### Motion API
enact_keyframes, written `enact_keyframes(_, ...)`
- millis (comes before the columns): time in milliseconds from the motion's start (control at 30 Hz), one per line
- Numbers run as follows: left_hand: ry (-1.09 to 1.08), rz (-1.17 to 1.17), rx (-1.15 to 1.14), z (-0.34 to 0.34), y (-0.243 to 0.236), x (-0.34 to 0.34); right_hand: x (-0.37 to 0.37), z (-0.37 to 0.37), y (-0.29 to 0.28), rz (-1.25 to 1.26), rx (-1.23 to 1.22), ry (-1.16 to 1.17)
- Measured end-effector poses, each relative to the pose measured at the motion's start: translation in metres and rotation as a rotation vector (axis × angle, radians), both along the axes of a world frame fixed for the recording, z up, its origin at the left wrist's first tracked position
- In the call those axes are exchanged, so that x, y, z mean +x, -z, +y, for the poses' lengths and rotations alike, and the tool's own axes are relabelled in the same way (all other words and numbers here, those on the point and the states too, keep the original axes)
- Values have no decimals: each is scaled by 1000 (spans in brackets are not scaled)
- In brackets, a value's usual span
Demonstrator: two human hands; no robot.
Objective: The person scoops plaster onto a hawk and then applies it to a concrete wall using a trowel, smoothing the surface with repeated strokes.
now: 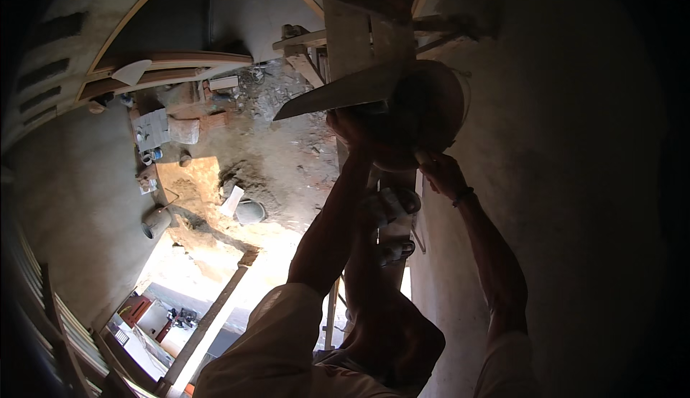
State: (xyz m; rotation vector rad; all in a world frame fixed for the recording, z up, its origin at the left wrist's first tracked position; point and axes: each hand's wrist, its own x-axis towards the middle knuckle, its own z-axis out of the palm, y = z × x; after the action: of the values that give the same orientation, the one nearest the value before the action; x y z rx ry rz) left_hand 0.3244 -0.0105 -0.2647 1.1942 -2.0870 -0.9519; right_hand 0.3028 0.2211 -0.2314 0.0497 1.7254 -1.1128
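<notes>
A round dark basin (445, 103) rests on the plank in front of me, its contents lost in shadow. Over its left side tilts a flat, thin plasterer's board (323, 97). My left hand (346, 128) is closed beneath that board, its fingers partly hidden. At the basin's near right rim, my right hand (443, 174) is closed round a tool with a pale stubby handle (422, 157). The tool's far end cannot be made out in the dark.
My sandalled feet (394, 204) stand on a narrow raised plank (394, 272) beside a plastered wall (575, 182). Far below on the left lie a sand heap (190, 175), a round tub (250, 212) and a fallen bucket (156, 222). Wooden scaffold timbers (305, 63) stand ahead.
</notes>
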Motion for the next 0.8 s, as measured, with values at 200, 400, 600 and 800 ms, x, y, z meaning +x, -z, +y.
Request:
enact_keyframes(200, -53, 131, 204, 12, -14, -1, 0, 4, 7, -140, -84, -1)
enact_keyframes(400, -165, 431, 472, 8, -13, -8, -2, 2, 18, -291, -264, 97)
enact_keyframes(600, 286, -190, -299, -33, -3, 3, 9, 0, 24, -359, -281, 220)
enact_keyframes(800, -187, 461, 704, -85, -16, 59, 1, -27, 5, -435, -365, 182)
